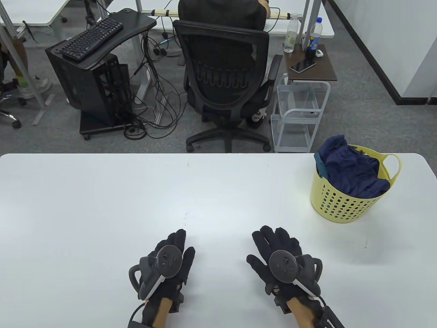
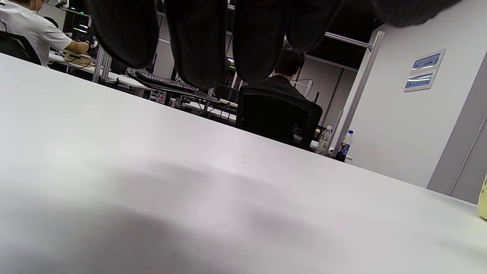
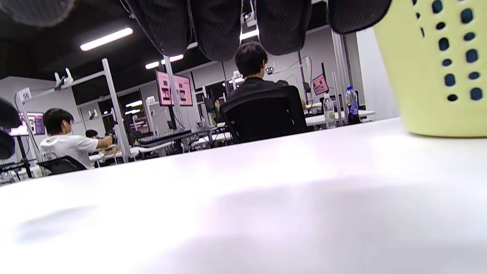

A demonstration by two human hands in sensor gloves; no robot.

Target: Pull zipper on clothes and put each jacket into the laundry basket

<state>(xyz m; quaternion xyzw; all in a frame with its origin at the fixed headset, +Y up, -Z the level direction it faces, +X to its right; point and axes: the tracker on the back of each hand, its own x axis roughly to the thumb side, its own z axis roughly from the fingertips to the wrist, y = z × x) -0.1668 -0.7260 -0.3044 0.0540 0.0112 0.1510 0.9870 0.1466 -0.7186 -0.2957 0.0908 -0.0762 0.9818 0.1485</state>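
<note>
A yellow perforated laundry basket (image 1: 338, 205) stands at the table's far right with dark blue jackets (image 1: 351, 171) piled inside it, bulging over the rim. Its wall (image 3: 437, 68) fills the right wrist view's upper right. My left hand (image 1: 175, 247) lies flat over the white table near the front edge, fingers straight, holding nothing. My right hand (image 1: 273, 241) lies the same way a little to the right, well short of the basket. Both sets of fingers (image 2: 198, 42) (image 3: 217, 26) hang straight from the wrist views' top edges, just above the tabletop.
The white table (image 1: 136, 198) spreads wide in front of both hands. Beyond its far edge a person sits in a black office chair (image 1: 225, 78), beside a small side table with bottles (image 1: 307, 58) and a wire cart (image 1: 297, 116).
</note>
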